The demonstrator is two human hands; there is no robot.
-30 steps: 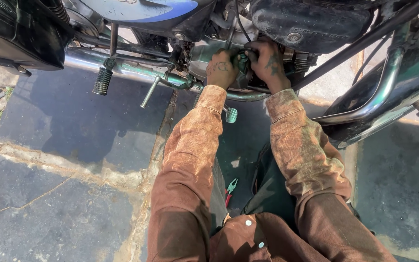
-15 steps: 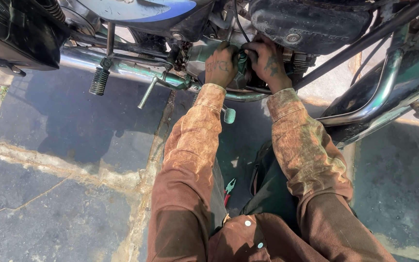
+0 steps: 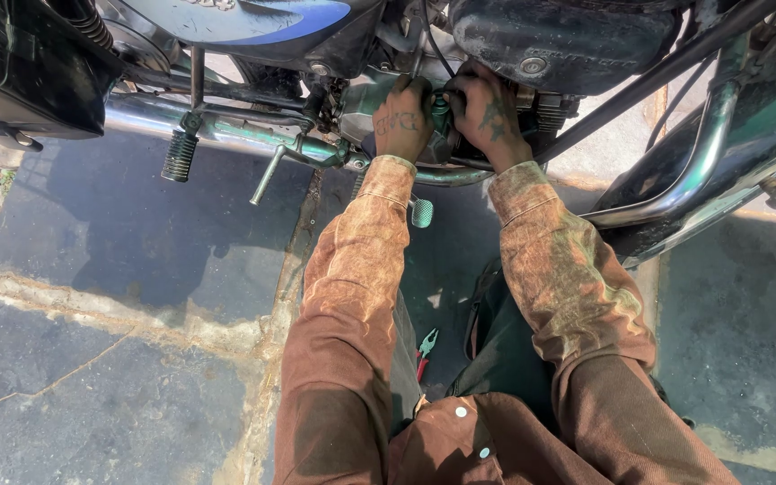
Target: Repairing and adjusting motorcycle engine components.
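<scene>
My view has tipped down a touch since a second ago, so the bike sits higher in sight, while my hands have hardly shifted on the engine. Nearest me, my brown sleeves run forward from my lap, and a pair of pliers (image 3: 426, 345) with red and green grips lies on the stone paving (image 3: 119, 359) between my knees. Beyond that, a rubber-capped foot peg (image 3: 179, 154) and the chrome kick lever (image 3: 271, 172) hang off the frame to my left. Farther in, my left hand (image 3: 403, 119) is curled closed against the engine case (image 3: 365, 103), and my right hand (image 3: 489, 115) is closed beside it; between them sits the small dark fitting (image 3: 441, 110), low on the engine under the dark side cover (image 3: 559, 40). I cannot tell whether either hand grips a tool there, because the fingers hide it. To do this well, I judge I should brace with the left, turn with the right in small steady moves, keep my wrists clear of the exhaust pipe (image 3: 226, 135), and feel for the part seating squarely, since I cannot see it.
</scene>
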